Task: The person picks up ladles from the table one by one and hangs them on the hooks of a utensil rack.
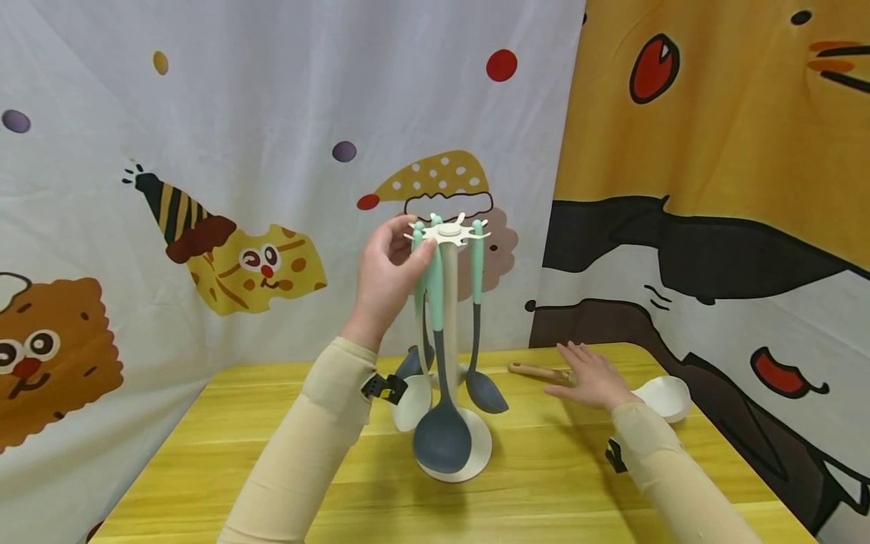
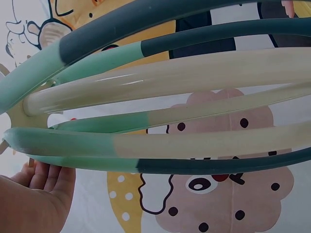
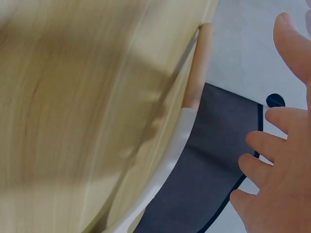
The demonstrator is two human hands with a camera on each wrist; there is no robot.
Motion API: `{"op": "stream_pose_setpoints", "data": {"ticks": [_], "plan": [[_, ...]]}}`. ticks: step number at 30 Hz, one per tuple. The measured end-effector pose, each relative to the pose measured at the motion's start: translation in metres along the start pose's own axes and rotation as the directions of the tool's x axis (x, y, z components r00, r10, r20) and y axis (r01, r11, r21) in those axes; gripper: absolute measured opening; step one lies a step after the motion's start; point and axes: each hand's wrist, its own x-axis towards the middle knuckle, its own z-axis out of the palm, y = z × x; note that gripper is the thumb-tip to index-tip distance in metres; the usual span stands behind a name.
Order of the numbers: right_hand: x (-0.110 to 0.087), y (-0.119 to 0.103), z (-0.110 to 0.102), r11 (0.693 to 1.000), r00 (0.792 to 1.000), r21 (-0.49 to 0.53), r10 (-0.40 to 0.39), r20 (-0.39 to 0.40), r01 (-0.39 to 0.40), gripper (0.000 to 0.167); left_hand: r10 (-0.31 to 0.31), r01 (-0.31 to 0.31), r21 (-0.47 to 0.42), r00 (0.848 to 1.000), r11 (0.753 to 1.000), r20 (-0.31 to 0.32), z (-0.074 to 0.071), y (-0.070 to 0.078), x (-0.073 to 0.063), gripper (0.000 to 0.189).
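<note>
A cream utensil rack (image 1: 450,302) stands on the table with several mint-handled utensils hanging from its top. My left hand (image 1: 390,272) grips the left edge of the rack's hooked top, thumb in front and fingers bent behind, beside the mint handles. A dark grey ladle (image 1: 442,440) hangs at the front, a dark grey turner (image 1: 486,393) at the right, and a pale utensil head (image 1: 412,404) at the left. Above a white ladle (image 1: 664,398) with a tan handle (image 3: 199,68), my right hand (image 1: 593,378) hovers with fingers spread, holding nothing; it hides the ladle's middle.
The yellow wood-grain table (image 1: 285,453) carries the rack near its middle and the white ladle toward its right side. Behind it hangs a white cloth (image 1: 272,91) with cartoon prints; an orange and dark printed cloth (image 1: 748,151) hangs along the right.
</note>
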Motion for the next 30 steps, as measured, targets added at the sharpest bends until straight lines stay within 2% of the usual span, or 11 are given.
{"op": "stream_pose_setpoints", "data": {"ticks": [6,14,30], "plan": [[0.0,0.006,0.001,0.999,1.0,-0.025,0.021,0.016,-0.021,0.102,0.004,-0.004,0.001,1.0,1.0,0.0,0.0,0.0,0.001,0.053],[-0.001,0.012,0.002,0.997,0.998,-0.065,0.046,0.034,-0.043,0.094,0.011,-0.011,-0.002,1.0,1.0,-0.003,0.001,-0.001,0.001,0.053],[-0.003,0.029,0.009,0.995,0.995,-0.029,0.094,0.029,-0.093,0.074,0.008,-0.008,0.009,1.0,1.0,-0.006,0.001,-0.001,0.001,0.053]]}}
